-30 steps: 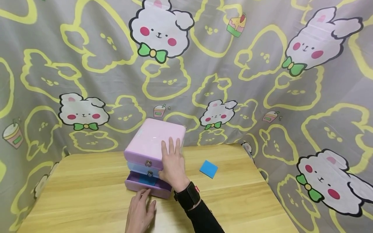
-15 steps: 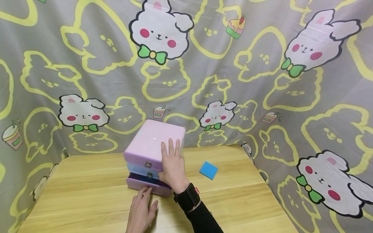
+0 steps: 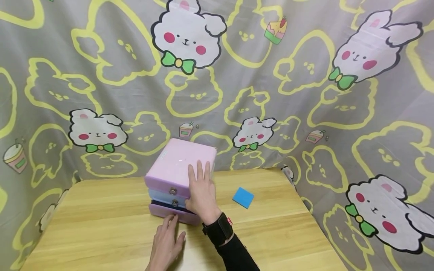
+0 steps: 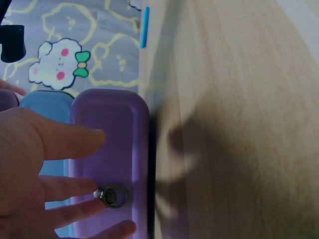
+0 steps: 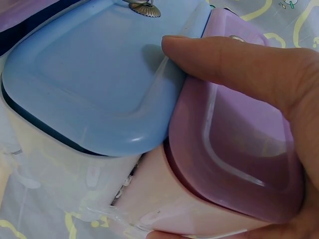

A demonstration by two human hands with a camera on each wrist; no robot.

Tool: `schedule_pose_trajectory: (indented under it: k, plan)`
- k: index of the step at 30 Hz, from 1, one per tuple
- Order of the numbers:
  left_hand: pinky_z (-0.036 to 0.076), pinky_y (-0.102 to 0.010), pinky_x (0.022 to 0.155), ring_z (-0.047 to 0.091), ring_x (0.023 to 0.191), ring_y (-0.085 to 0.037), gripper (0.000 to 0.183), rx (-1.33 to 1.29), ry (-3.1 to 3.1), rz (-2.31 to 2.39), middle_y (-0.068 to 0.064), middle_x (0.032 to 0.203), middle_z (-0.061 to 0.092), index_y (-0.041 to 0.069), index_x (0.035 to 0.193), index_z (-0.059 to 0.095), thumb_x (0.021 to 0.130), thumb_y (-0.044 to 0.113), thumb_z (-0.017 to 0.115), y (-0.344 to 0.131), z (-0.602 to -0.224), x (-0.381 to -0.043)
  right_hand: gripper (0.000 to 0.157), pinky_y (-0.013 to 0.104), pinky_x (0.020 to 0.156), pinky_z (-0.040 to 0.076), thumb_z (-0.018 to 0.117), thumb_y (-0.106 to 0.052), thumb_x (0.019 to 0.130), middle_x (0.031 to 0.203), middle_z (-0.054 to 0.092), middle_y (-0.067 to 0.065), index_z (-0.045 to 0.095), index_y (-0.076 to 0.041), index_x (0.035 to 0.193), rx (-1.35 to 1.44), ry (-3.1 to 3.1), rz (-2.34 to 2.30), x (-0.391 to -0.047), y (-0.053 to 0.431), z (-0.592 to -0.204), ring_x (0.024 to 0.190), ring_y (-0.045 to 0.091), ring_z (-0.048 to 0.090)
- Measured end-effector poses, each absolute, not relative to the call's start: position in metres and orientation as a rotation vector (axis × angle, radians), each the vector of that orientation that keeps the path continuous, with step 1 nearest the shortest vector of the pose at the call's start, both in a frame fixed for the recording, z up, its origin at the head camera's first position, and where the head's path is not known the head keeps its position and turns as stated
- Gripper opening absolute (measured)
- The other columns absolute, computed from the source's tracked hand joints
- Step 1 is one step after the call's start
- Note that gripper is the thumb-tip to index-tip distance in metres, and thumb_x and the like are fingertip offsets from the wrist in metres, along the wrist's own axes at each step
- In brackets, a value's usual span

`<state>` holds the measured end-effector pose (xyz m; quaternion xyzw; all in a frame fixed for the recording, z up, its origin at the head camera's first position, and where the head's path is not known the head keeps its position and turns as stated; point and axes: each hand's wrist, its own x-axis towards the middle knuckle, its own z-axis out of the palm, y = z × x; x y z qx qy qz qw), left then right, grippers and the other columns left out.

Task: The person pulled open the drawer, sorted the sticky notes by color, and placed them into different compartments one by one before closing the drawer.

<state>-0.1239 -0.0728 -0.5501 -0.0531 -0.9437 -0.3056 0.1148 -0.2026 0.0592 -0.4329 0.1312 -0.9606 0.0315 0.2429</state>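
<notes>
A small chest of drawers point(image 3: 179, 162) with a pink top stands on the table, a blue middle drawer point(image 5: 94, 74) between two purple ones. The bottom drawer point(image 4: 117, 144) is slightly ajar, a dark gap showing above its front point(image 3: 161, 210). My left hand point(image 3: 165, 241) touches that front with extended fingers, right beside its metal ring pull point(image 4: 113, 195). Over the chest's right front corner lies my right hand point(image 3: 203, 195), fingers spread on the top and side. Its thumb point(image 5: 214, 59) rests across the drawer fronts.
A flat blue square point(image 3: 243, 197) lies on the wooden table point(image 3: 271, 233) to the right of the chest. Behind the table hangs a grey curtain point(image 3: 203, 94) with rabbit prints. A black band point(image 3: 217, 228) is round my right wrist.
The bottom drawer has slid inward as my left hand moved forward with its front. The blue item seen inside it earlier is now hidden. My right hand has stayed in place.
</notes>
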Motion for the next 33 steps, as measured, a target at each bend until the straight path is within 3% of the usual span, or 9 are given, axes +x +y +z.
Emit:
schedule_pose_trajectory:
  k: [18, 24, 33]
  plan:
    - [0.053, -0.060, 0.085, 0.061, 0.111, -0.042, 0.059, -0.152, -2.765, -0.893, -0.021, 0.140, 0.056, -0.003, 0.138, 0.058, 0.085, 0.018, 0.077, -0.0728, -0.5542, -0.1264, 0.120, 0.041, 0.074, 0.064, 0.098, -0.045, 0.051, 0.159, 0.041, 0.021, 0.041, -0.011, 0.152, 0.359, -2.623, 0.081, -0.2032, 0.0606, -0.4334, 0.146, 0.050, 0.038]
    - [0.053, -0.056, 0.078, 0.062, 0.107, -0.041, 0.054, -0.168, -2.731, -0.843, -0.020, 0.134, 0.059, -0.001, 0.132, 0.061, 0.084, 0.015, 0.079, -0.0739, -0.5552, -0.1266, 0.119, 0.042, 0.073, 0.064, 0.098, -0.044, 0.051, 0.159, 0.041, 0.021, 0.042, -0.011, 0.151, 0.361, -2.626, 0.082, -0.2023, 0.0603, -0.4339, 0.146, 0.050, 0.039]
    - [0.054, -0.057, 0.077, 0.065, 0.096, -0.040, 0.073, -0.212, -2.634, -0.817, -0.023, 0.126, 0.065, 0.007, 0.146, 0.049, 0.080, 0.012, 0.081, -0.0742, -0.5547, -0.1328, 0.118, 0.043, 0.074, 0.064, 0.097, -0.042, 0.053, 0.160, 0.040, 0.021, 0.041, -0.011, 0.152, 0.360, -2.637, 0.103, -0.2033, 0.0611, -0.4341, 0.147, 0.051, 0.037]
